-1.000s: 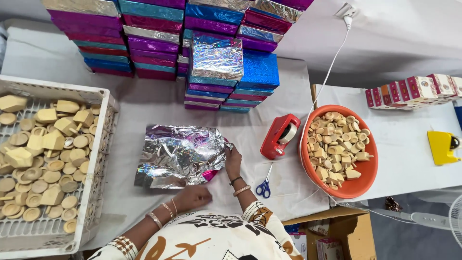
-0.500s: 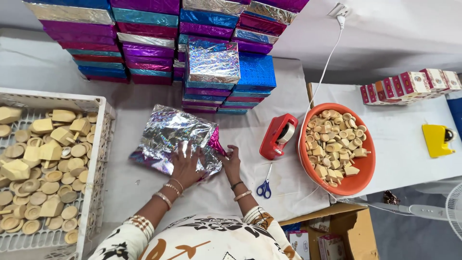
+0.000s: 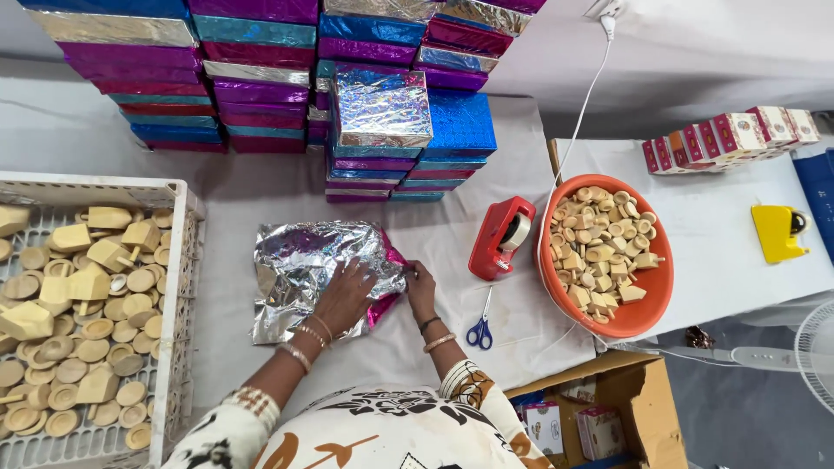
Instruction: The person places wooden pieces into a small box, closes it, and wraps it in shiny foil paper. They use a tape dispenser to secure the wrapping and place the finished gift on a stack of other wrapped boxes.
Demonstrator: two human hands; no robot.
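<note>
Pressing the silver foil sheet [image 3: 326, 274] flat over the box on the desk [image 3: 217, 200], the left hand [image 3: 346, 295] lay spread while the right hand [image 3: 420, 285] pinched its pink edge; a tight crease seemed wise. Right of the foil sat a red tape dispenser [image 3: 501, 236], then blue scissors [image 3: 479, 328].

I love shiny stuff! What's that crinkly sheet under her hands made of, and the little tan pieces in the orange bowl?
Sheet: probably thin metallic foil paper; mirror-bright, wrinkled. Pieces: likely bare wood; pale tan, matte.
</note>
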